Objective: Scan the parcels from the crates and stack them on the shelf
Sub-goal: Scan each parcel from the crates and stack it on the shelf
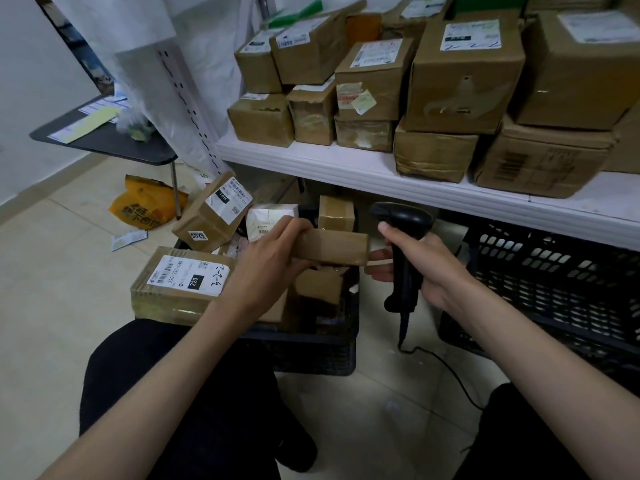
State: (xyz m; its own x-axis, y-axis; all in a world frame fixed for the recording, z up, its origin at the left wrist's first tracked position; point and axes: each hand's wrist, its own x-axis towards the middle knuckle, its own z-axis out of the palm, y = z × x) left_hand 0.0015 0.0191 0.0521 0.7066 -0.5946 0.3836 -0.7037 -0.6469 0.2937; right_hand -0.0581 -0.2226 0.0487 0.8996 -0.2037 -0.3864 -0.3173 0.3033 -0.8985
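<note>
Head view. The left hand [273, 251] grips a small brown parcel [332, 247] by its left end, holding it above the black crate [311, 351] of parcels. The right hand [424, 268] is curled round the handle of a black barcode scanner [401, 237], just right of the parcel. Stacked cartons [464, 71] fill the white shelf [346, 168] above.

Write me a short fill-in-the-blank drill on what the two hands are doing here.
1. The right hand grips a black handheld ____.
2. The left hand holds a small brown cardboard parcel over the black plastic ____.
3. Scanned cardboard boxes are stacked on the ____ shelf.

Missing words: scanner; crate; white
</note>
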